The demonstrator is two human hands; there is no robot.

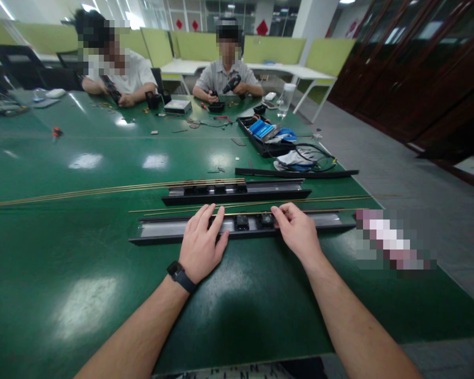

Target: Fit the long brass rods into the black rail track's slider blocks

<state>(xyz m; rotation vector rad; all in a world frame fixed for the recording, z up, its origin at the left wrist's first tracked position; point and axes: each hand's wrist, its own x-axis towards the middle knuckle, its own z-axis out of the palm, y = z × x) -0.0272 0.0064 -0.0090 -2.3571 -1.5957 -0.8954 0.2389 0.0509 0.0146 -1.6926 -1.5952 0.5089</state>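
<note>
A long black channel with a pale inner face (161, 228) lies crosswise in front of me. Small black blocks (242, 221) sit inside it between my hands. My left hand (203, 239), with a dark watch (180, 275) on the wrist, rests across the channel with its fingers stretched out. On the other side, my right hand (298, 229) pinches a thin brass rod (253, 213) at the channel's far edge, beside another black block (267, 219). Its fingertips are partly hidden. More thin brass rods (174, 208) lie just behind.
Behind is a second black channel (237, 197), with long brass rods (82, 189) reaching left. A black strip (296, 172), a black tray (260, 146) and cables (316, 158) lie farther back. Two people sit across the green table (82, 231); one holds a power drill (231, 83).
</note>
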